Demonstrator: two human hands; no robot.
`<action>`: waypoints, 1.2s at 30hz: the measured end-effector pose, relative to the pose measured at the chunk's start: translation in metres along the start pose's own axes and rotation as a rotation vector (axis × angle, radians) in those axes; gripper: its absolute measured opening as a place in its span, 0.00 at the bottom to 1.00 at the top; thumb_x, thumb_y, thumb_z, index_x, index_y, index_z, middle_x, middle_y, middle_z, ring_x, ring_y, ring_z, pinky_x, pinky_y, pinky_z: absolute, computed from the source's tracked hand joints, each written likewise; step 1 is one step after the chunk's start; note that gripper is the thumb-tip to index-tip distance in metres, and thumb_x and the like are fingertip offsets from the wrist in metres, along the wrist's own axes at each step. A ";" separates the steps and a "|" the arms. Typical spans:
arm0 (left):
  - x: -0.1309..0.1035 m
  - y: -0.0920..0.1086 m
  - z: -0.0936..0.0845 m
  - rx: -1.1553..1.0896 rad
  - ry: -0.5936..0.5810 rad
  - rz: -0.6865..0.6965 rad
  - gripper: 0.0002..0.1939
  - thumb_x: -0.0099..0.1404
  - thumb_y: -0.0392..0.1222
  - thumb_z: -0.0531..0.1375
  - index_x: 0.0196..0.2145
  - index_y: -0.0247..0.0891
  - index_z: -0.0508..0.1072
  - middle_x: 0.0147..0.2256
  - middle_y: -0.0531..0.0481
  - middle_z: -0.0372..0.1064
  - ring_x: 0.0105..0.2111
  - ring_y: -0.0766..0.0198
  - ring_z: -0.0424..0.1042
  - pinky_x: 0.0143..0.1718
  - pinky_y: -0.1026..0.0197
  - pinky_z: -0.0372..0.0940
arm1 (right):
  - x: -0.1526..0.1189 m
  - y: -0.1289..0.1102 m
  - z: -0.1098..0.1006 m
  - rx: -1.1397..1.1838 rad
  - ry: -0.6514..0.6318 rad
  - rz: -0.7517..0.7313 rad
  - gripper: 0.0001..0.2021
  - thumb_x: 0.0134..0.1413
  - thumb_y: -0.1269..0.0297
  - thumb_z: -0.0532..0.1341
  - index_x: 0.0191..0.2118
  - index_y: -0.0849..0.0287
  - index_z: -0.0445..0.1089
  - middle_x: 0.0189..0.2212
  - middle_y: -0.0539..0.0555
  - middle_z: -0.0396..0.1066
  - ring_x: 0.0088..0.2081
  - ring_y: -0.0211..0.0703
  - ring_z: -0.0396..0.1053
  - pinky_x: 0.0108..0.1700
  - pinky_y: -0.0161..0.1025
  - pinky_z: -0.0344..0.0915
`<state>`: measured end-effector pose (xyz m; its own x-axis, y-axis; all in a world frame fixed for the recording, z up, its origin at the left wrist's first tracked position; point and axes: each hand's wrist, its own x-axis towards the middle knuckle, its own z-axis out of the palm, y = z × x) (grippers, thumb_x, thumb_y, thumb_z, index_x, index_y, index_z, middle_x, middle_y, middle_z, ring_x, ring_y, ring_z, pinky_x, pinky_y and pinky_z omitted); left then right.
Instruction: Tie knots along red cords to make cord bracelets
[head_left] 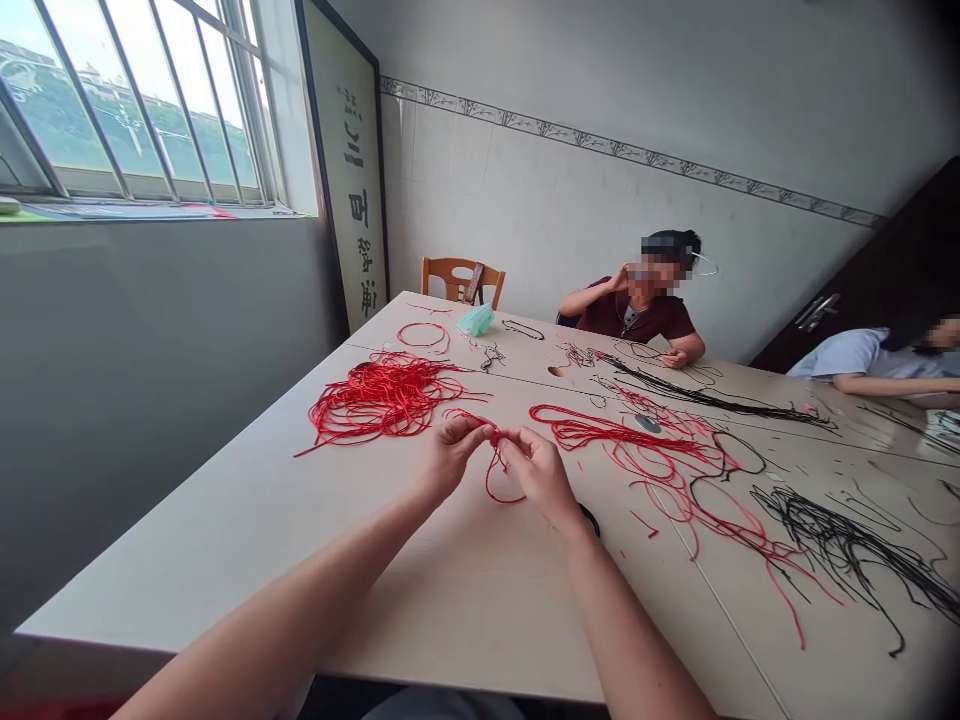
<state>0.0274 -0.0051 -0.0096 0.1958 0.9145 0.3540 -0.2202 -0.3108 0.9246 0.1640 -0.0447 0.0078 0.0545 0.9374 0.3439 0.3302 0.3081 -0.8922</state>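
Above the pale table (420,570), both my hands pinch one red cord (504,498). My left hand (459,448) grips it between thumb and forefinger. Close against it, my right hand (531,460) pinches the same cord at a small bunched spot. From between the fingertips a loop of the cord hangs down, and a short length runs out past my left fingers. The fingers partly hide the bunched spot, so I cannot tell how it is tied. Beyond my left hand lies a heap of red cords (386,400); a bundle of red cords (592,430) lies beyond my right hand.
Black cords (825,530) and thin red strands spread over the table's right side. A black object (589,519) lies partly behind my right wrist. Farther back are a green plastic bag (476,320) and a chair (461,280). Two people sit across the table and at right.
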 end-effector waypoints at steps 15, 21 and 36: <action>-0.001 0.017 -0.007 0.538 0.080 0.294 0.10 0.60 0.46 0.57 0.30 0.39 0.75 0.31 0.48 0.73 0.33 0.63 0.70 0.36 0.63 0.62 | -0.002 0.000 0.006 0.537 -0.046 0.307 0.11 0.46 0.57 0.60 0.26 0.60 0.73 0.25 0.52 0.71 0.24 0.34 0.57 0.27 0.34 0.52; -0.002 0.014 -0.006 0.441 0.088 0.190 0.11 0.59 0.48 0.57 0.30 0.40 0.75 0.30 0.49 0.72 0.32 0.62 0.69 0.34 0.62 0.62 | -0.002 0.007 0.018 0.697 -0.143 0.438 0.13 0.43 0.55 0.62 0.26 0.62 0.73 0.24 0.54 0.71 0.22 0.33 0.57 0.21 0.32 0.47; -0.005 -0.003 0.002 0.057 -0.040 -0.175 0.13 0.54 0.49 0.61 0.24 0.34 0.72 0.20 0.54 0.63 0.22 0.69 0.58 0.25 0.65 0.51 | 0.007 0.008 0.004 0.787 0.156 0.239 0.09 0.40 0.63 0.66 0.31 0.58 0.70 0.30 0.51 0.70 0.22 0.30 0.57 0.20 0.29 0.50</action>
<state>0.0294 -0.0096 -0.0139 0.2646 0.9452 0.1912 -0.1253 -0.1629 0.9787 0.1631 -0.0353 0.0016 0.1885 0.9766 0.1039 -0.4580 0.1810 -0.8703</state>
